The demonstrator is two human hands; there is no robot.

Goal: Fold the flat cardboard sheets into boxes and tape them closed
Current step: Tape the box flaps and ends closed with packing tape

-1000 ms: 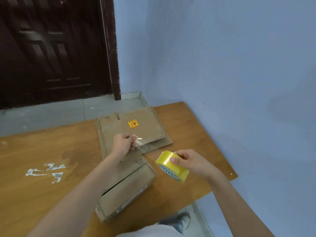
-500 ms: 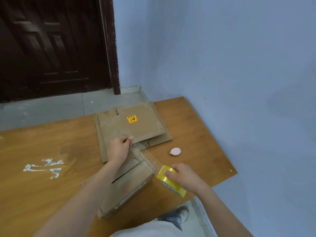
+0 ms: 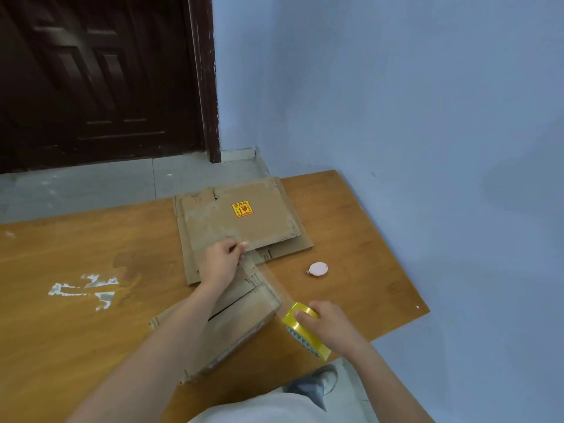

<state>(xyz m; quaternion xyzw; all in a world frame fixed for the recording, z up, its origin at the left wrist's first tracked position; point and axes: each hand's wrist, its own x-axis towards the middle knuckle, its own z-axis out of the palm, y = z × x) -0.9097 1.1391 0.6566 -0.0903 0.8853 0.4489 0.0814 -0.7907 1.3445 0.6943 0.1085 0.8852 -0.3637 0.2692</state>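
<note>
1. Comparing this moment with half a second ago, we see the tape roll (image 3: 306, 330) lower and nearer the table's front edge, and the clear strip (image 3: 268, 279) between our two hands drawn out longer.
2. Our left hand (image 3: 220, 264) pinches the free end of the strip between thumb and fingertips, at the far end of the folded box (image 3: 241, 315), just above the flat cardboard sheets (image 3: 238, 221).
3. Our right hand (image 3: 328, 323) grips the yellow roll, fingers curled over its top and thumb on the near side, just off the box's right corner.
4. The strip runs slantwise over the box top, where a dark seam between the flaps is open; whether the tape touches the cardboard yet we cannot tell.
5. We judge that enough tape is now out to span the seam, so the next move would be to lay it down, press it and cut it.
6. A small pink round object (image 3: 318, 268), possibly a cutter, lies on the wooden table (image 3: 366, 239) to the right of the sheets, apart from both hands.
7. The top sheet bears a yellow and red sticker (image 3: 242, 209) with a broken-glass sign, likely a fragile label; its characters are too small to read. A faint mark near the sheet's far left corner is illegible. The roll's side shows a teal triangle pattern, no readable brand.
</note>
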